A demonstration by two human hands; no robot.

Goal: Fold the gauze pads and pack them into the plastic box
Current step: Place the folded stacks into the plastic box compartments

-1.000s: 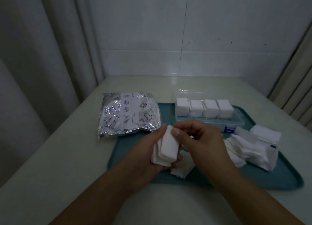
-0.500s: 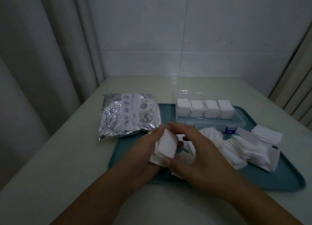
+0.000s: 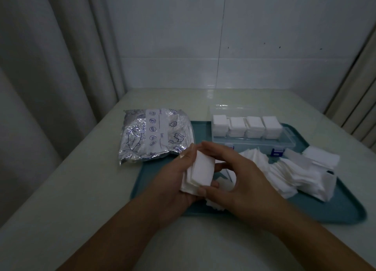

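The left hand cups a small stack of white folded gauze pads, while the right hand pinches the stack's top and bottom edges between curled forefinger and thumb. Beyond the hands, on the teal plastic tray, sits the clear plastic box holding four pad stacks. Loose white gauze squares lie right of the right hand; a silver foil pouch lies beyond the left hand.

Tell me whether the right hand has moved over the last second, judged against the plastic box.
Yes. The right hand has dropped toward the near edge of the tray, away from the plastic box, and now pinches the stack of folded gauze held in the left hand.
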